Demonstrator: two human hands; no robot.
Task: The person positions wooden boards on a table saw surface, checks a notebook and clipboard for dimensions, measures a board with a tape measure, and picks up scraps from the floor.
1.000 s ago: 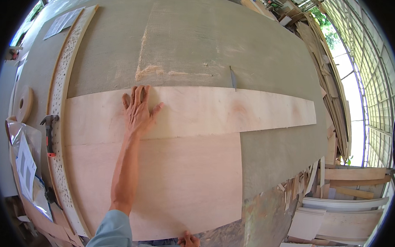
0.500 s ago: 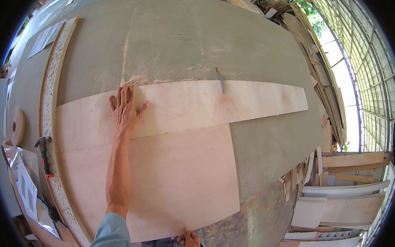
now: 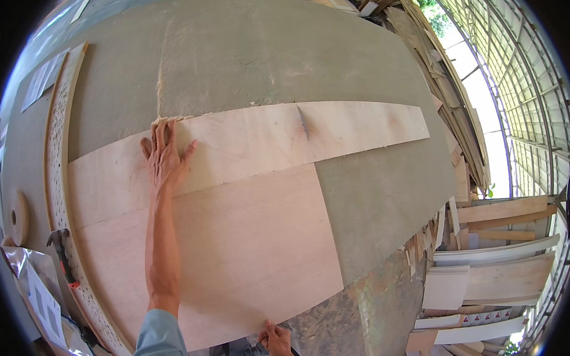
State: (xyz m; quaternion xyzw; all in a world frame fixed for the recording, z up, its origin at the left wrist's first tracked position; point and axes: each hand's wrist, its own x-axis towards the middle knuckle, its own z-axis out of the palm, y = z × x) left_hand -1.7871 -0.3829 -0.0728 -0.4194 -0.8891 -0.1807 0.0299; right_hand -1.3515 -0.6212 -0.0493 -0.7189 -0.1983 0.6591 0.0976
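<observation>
A long pale plywood strip [image 3: 249, 136] lies across the grey tabletop. My left hand [image 3: 164, 164] rests on it, fingers spread and fingertips at its far edge. Against its near edge is a wider plywood sheet [image 3: 232, 245]; whether they overlap I cannot tell. At the sheet's near edge my right hand [image 3: 278, 341] is curled, its thumb at the rim and its fingers partly hidden. Well right of my left hand, a thin dark blade [image 3: 302, 123] stands up within the strip. Both pieces' left ends meet a long speckled rail [image 3: 61, 114].
Sawdust [image 3: 160, 86] runs in a line beyond my left hand. A claw hammer [image 3: 64, 258] lies by the rail, near a round roll [image 3: 18, 217] and papers in clear plastic [image 3: 45, 301]. Stacked boards [image 3: 454, 90] and shelved offcuts [image 3: 501, 286] line the right side.
The strip and the sheet have slid away from me across the table, so the blade now sits within the strip rather than crossing its far edge. Both hands keep their places on the wood.
</observation>
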